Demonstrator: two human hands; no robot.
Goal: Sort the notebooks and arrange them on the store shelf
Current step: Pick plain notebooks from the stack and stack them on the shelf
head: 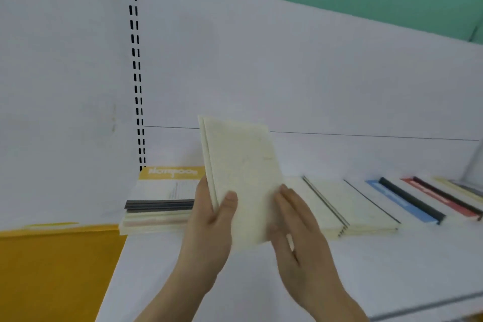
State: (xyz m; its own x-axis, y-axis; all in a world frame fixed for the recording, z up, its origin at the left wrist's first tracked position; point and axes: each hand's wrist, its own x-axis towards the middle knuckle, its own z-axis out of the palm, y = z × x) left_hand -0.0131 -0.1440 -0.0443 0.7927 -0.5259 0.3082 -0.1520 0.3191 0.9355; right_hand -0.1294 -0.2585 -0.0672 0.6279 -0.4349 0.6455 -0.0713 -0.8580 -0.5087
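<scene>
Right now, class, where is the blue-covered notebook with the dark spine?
In the head view, the blue-covered notebook with the dark spine lies flat on the white shelf at right, between cream notebooks and a red-covered notebook.

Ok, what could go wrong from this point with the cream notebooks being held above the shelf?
The left hand grips two thin cream notebooks only near their lower edge, so one might slide out. The right hand merely touches their side. Lowered carelessly, they could disturb the cream notebook stack lying on the white shelf.

Your white shelf (392, 269) carries a notebook stack (159, 206) at nine o'clock and a notebook row (379, 204) toward three.
</scene>
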